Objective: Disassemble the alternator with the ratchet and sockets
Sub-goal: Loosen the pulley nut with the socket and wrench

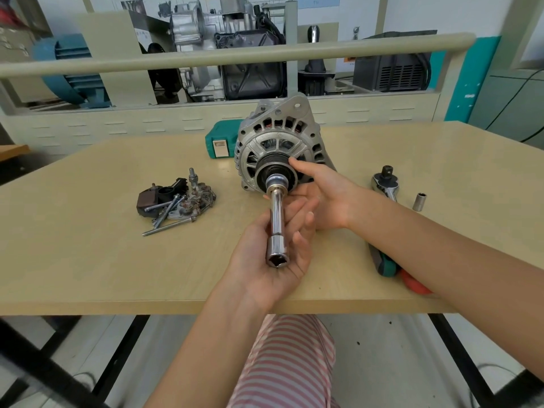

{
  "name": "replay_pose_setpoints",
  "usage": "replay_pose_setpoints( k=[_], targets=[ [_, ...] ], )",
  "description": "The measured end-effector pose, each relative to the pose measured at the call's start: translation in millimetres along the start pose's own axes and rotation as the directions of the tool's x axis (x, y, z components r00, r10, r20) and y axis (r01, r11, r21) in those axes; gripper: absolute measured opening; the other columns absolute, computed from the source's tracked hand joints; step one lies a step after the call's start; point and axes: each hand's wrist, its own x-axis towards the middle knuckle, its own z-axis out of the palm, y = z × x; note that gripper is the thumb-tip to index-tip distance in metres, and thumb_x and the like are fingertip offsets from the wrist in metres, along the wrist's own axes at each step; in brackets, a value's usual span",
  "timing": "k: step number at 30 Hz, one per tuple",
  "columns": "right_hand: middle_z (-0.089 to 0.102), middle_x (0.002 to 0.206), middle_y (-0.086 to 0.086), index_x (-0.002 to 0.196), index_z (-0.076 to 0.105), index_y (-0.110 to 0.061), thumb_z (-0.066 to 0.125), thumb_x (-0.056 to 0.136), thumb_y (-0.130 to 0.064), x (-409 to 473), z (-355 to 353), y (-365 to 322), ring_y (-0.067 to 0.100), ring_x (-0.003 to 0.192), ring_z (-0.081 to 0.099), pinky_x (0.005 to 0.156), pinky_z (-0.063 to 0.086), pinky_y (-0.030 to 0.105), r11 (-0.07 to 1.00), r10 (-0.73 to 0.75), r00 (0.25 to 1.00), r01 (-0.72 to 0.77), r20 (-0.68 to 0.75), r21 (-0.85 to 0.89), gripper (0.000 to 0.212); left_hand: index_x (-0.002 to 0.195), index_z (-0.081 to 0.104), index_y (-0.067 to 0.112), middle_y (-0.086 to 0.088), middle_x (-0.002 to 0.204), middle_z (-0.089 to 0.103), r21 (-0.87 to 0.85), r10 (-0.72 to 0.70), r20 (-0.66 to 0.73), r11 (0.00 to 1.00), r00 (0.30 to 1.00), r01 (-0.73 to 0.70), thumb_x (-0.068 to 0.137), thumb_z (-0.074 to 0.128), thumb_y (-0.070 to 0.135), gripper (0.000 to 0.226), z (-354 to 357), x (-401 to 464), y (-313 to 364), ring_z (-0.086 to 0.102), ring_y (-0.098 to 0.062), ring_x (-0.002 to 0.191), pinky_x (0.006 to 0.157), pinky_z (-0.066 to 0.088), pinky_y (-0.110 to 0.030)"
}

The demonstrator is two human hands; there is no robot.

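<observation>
Chrome extension bar (276, 214), socket seated on the alternator (276, 148) pulley nut, lies cradled in the left hand (273, 254), fingers loosely curled; right hand (323, 198), fingers fairly straight, steadies the pulley.

Centre frame, the alternator (279, 142) is dull silver with copper-orange windings showing through its slots and a black pulley (272, 167); the extension (276, 219) below it is bright chrome; at right, the ratchet (386, 184) is chrome with a green-and-black handle; the socket (419, 201) beside it is grey steel; the case (220, 142) behind is teal; the table (117, 260) is pale tan; the trousers (288, 363) at bottom are pink-and-white striped.
</observation>
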Motion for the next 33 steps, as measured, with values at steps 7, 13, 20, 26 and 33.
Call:
replay_pose_setpoints(
  k=[7,13,20,26,33],
  targets=[
    [0.068,0.071,0.01,0.094,0.062,-0.001,0.054,0.088,-0.048,3.1,0.1,1.6,0.02,0.051,0.063,0.054,0.05,0.021,0.999,-0.046,0.998,0.046,-0.048,-0.005,0.048,0.098,0.06,0.001,-0.014,0.081,0.066,-0.055,0.026,-0.052,0.998,0.998,-0.029,0.084,0.063,0.025,0.027,-2.2,2.5,-0.9,0.064,-0.015,0.05,0.03,0.043,-0.017],
    [0.065,0.077,0.008,0.093,0.063,-0.002,0.053,0.087,-0.051,3.7,1.5,1.9,0.017,0.063,0.055,0.047,0.049,0.021,0.998,-0.049,0.996,0.046,-0.075,-0.041,0.05,0.104,0.063,0.0,-0.009,0.083,0.066,-0.049,0.097,-0.085,0.994,0.992,-0.101,0.086,0.061,0.017,0.025,-0.5,3.9,-2.8,0.063,-0.013,0.053,0.037,0.049,-0.017],
    [0.065,0.065,0.01,0.087,0.061,-0.002,0.049,0.088,-0.053,-0.6,1.7,0.6,0.019,0.062,0.056,0.063,0.05,0.023,0.999,-0.007,0.999,0.005,-0.032,-0.054,0.052,0.103,0.063,-0.002,-0.016,0.092,0.073,-0.051,0.071,-0.034,0.996,0.997,-0.072,0.1,0.04,0.028,0.038,-0.2,1.5,-2.4,0.071,-0.022,0.06,0.043,0.055,-0.03],
    [0.066,0.07,0.008,0.089,0.063,-0.002,0.052,0.088,-0.051,1.9,1.5,1.4,0.017,0.061,0.057,0.073,0.044,0.023,0.998,-0.043,0.997,0.04,-0.066,-0.045,0.05,0.09,0.06,-0.001,-0.016,0.09,0.069,-0.056,0.125,-0.068,0.99,0.99,-0.129,0.09,0.058,0.016,0.017,0.6,2.0,-3.2,0.069,-0.019,0.066,0.043,0.055,-0.028],
    [0.064,0.081,0.008,0.093,0.061,-0.002,0.052,0.088,-0.051,2.3,0.7,1.1,0.016,0.072,0.06,0.088,0.048,0.028,0.999,-0.038,0.997,0.035,-0.067,-0.036,0.05,0.092,0.064,-0.005,-0.014,0.084,0.071,-0.111,0.111,-0.046,0.987,0.993,-0.115,0.093,0.054,0.017,0.025,0.4,2.2,-3.4,0.07,-0.019,0.06,0.042,0.055,-0.028]
  ],
)
